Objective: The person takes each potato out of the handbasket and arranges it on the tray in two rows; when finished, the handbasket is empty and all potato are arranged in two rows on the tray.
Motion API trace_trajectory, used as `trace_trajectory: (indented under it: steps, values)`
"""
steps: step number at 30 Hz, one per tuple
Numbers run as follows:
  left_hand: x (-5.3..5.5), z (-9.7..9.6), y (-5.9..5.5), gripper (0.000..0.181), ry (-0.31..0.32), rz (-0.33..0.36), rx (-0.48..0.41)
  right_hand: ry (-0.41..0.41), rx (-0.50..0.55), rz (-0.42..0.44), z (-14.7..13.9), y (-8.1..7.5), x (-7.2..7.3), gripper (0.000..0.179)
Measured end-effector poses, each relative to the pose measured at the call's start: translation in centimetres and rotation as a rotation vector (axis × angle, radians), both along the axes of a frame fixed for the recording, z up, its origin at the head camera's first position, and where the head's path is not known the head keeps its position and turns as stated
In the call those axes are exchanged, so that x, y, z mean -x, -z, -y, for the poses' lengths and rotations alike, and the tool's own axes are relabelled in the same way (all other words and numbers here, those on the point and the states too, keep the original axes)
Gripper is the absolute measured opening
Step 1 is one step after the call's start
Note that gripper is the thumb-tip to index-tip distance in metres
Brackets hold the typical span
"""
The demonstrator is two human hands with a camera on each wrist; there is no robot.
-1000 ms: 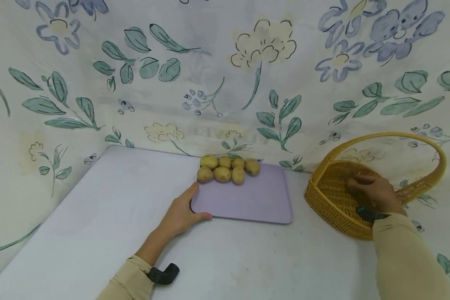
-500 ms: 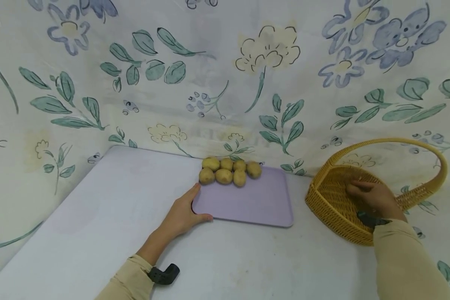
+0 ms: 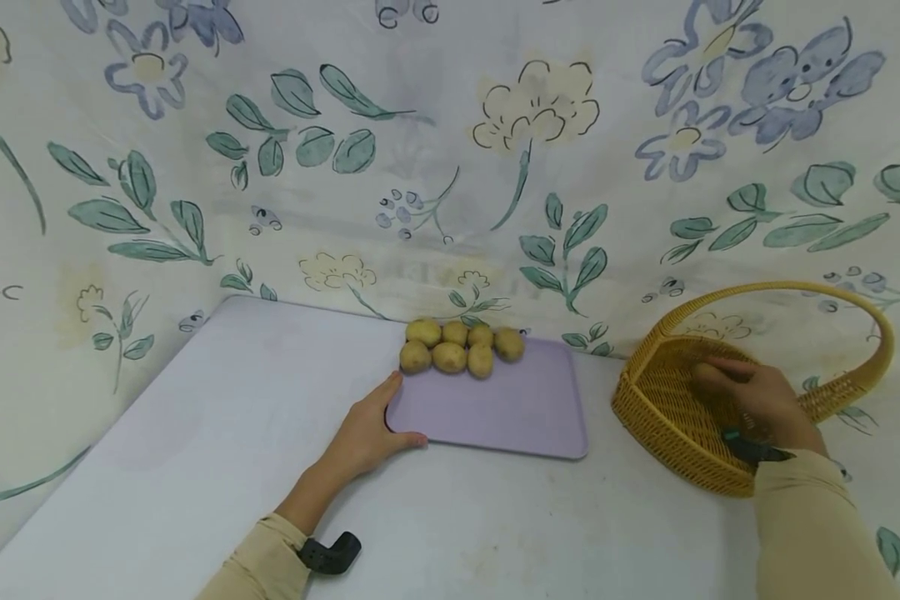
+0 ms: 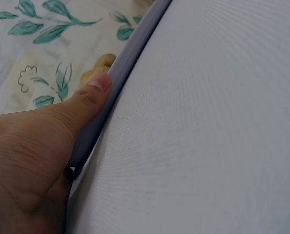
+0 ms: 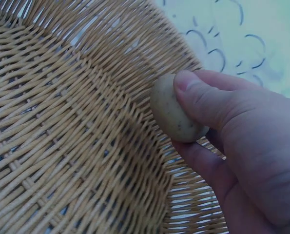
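Observation:
My right hand (image 3: 768, 400) is inside the wicker basket (image 3: 675, 433) and pinches a potato (image 5: 176, 109) between thumb and fingers. In the right wrist view the potato is close to the basket's woven wall, and I cannot tell whether they touch. My left hand (image 3: 363, 429) holds the lilac tray (image 3: 510, 417) by its near left corner, thumb along the front edge and fingers along the left side. Several potatoes (image 3: 450, 357) lie in two rows at the back left of the tray. The left wrist view shows the left thumb (image 4: 88, 100) against the tray's edge.
The basket stands at the right, its tall arched handle (image 3: 795, 287) rising above the opening. White table surface (image 3: 270, 400) surrounds the tray. Floral cloth (image 3: 420, 167) hangs behind the table and at both sides.
The head view has tilted a little, so everything sits slightly lower in the picture. My right hand stays in the basket with the potato, hardly moved. The left hand keeps its hold on the tray.

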State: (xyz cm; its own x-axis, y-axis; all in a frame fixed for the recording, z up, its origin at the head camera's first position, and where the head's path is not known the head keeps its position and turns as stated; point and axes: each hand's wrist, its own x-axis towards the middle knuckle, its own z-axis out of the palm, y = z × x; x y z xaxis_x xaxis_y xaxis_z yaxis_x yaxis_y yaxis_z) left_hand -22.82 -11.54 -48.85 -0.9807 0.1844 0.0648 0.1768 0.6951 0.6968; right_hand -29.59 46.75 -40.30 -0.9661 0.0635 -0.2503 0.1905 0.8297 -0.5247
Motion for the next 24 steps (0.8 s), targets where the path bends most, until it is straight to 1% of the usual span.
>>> trace_trajectory:
  steps: [2,5,11,13,15,17,20,21,24]
  values:
    - [0.0,0.0,0.0,0.117,0.0,-0.003,0.004,-0.005,-0.033,-0.042,-0.2,-0.2,0.0,0.089]
    - [-0.1,0.0,-0.1,0.117,0.0,-0.007,0.007,0.011,-0.038,-0.072,-0.3,-0.6,-0.1,0.088]
    - [-0.1,0.0,-0.2,0.116,-0.001,-0.013,0.005,0.085,0.059,-0.089,-0.3,-1.2,-0.5,0.09]
    - [-0.1,0.0,-0.2,0.116,0.0,-0.007,0.006,0.107,0.099,-0.108,-0.3,-1.4,-0.8,0.087]
    - [0.0,0.0,-0.1,0.116,0.002,-0.003,0.006,0.117,0.111,-0.142,-0.3,-1.7,-1.1,0.081]
    - [0.0,-0.1,-0.1,0.116,0.0,0.005,0.002,0.128,0.115,-0.176,-0.2,-2.1,-1.3,0.076]
    - [0.0,-0.1,-0.1,0.116,-0.006,0.004,0.001,0.134,0.091,-0.229,0.0,-2.6,-1.7,0.069]
    - [0.0,-0.1,-0.1,0.116,-0.007,0.005,0.001,0.138,0.099,-0.238,0.0,-2.8,-1.9,0.067]
    - [0.1,-0.1,-0.1,0.116,-0.003,0.005,-0.002,0.143,0.069,-0.27,0.2,-3.2,-2.7,0.063]
